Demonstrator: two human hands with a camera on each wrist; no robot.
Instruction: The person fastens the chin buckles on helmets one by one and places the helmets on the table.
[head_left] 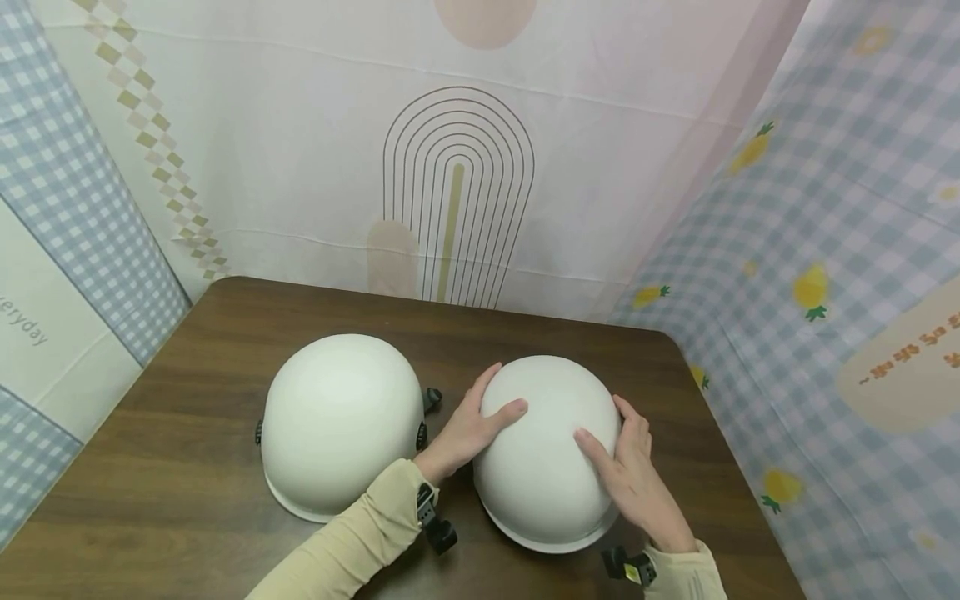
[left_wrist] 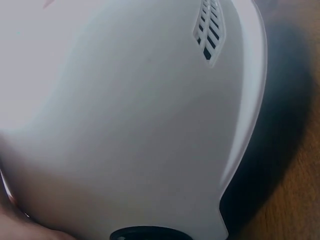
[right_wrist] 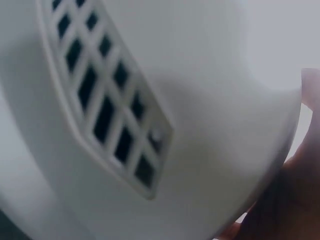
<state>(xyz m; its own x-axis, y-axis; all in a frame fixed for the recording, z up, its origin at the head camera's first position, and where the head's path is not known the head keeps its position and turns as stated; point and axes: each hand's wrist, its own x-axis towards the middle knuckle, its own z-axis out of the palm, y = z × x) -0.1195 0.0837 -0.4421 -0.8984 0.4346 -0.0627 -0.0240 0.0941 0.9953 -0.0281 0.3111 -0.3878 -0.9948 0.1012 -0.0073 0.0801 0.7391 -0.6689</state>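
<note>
A white helmet [head_left: 547,467] with a smooth domed shell sits crown up at the right of the table, held between both hands. My left hand [head_left: 468,429] grips its left side, thumb laid over the shell and fingers down the far flank. On the opposite side my right hand [head_left: 636,475] holds it likewise, thumb on the dome. Slotted vents show low on the shell [left_wrist: 150,125] in the left wrist view, and a lattice vent [right_wrist: 107,105] fills part of the right wrist view. Most fingertips are hidden behind the helmet.
A second white helmet [head_left: 341,425] stands crown up at the left, black fittings at its sides, close to my left forearm. Both rest on a brown wooden table [head_left: 165,500]. Patterned cloth [head_left: 300,150] hangs behind the table and along both sides.
</note>
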